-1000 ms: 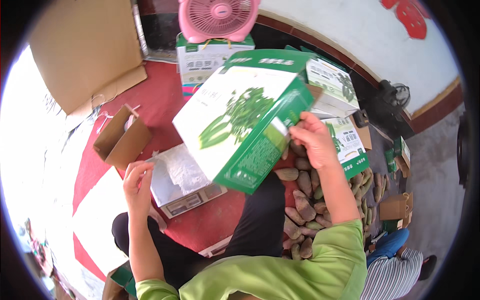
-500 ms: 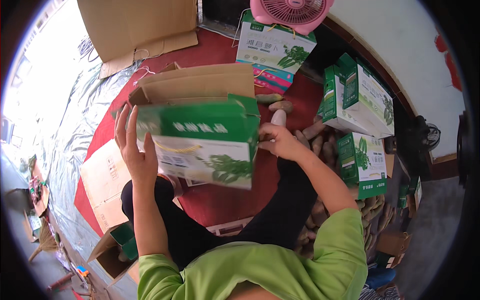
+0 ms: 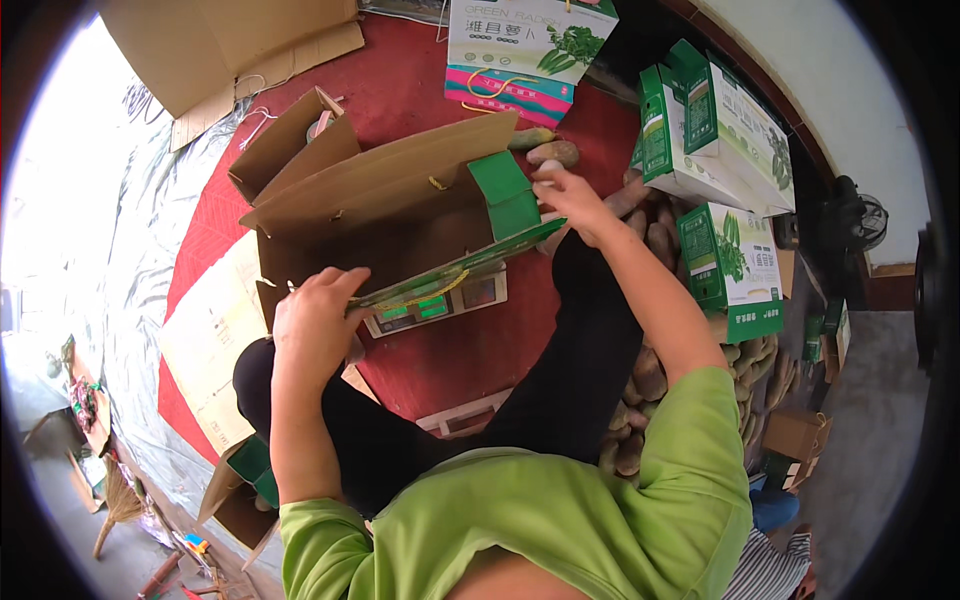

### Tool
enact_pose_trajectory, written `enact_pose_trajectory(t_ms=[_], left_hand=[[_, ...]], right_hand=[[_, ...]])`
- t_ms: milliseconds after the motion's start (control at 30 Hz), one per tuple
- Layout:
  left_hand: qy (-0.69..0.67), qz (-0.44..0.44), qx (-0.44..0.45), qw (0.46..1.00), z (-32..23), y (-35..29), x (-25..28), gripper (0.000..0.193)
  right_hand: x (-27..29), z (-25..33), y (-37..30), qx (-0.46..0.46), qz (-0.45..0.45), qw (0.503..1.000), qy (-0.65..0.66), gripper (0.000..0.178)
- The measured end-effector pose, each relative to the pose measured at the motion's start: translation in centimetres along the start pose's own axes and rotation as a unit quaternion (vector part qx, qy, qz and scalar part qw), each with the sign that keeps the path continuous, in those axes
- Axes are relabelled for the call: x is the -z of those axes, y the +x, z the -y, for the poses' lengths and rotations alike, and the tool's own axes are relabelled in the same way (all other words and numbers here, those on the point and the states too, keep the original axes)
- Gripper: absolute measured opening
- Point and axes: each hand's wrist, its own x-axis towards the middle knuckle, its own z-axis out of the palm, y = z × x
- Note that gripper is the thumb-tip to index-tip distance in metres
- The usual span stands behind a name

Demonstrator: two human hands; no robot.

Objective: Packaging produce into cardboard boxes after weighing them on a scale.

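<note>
A gift carton (image 3: 400,240) with brown inside walls lies open-topped before me, its long back flap up and a green end flap (image 3: 505,195) standing at the right. A yellow cord handle (image 3: 425,292) hangs on its near side. My left hand (image 3: 322,315) is closed on the near left edge, fingers bent over the rim. At the right end, my right hand (image 3: 575,203) is closed at the carton's corner beside the green flap; its fingertips are partly hidden. Under the carton shows a scale (image 3: 486,291) with lit green displays.
Long radishes (image 3: 553,153) lie beyond my right hand, with several more heaped along my right leg. White-and-green cartons (image 3: 740,140) stand at the right, others (image 3: 525,40) at the back. A smaller brown box (image 3: 290,150) sits behind the open carton. Flattened cardboard (image 3: 210,345) lies left.
The carton has tipped back from showing its printed side to showing its open inside, and sits over the scale. My left hand has moved down and closed on the rim; my right hand has risen slightly.
</note>
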Motion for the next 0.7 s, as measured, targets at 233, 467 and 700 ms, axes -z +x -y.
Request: enact_pose_trajectory(t_ms=[233, 467, 700], left_hand=[[0.129, 0.032, -0.014, 0.991, -0.2, -0.5, -1.7, 0.024], [0.175, -0.042, -0.083, 0.980, -0.1, -0.4, -2.6, 0.014], [0.168, -0.037, -0.050, 0.984, 0.1, -0.4, -2.8, 0.025]], right_hand=[[-2.1, 6.8, 0.8, 0.090, 0.078, 0.902, -0.416, 0.069], [-6.1, 9.8, 0.5, 0.074, 0.031, 0.775, -0.627, 0.072], [-4.5, 12.2, 0.9, -0.041, 0.047, 0.910, -0.409, 0.054]])
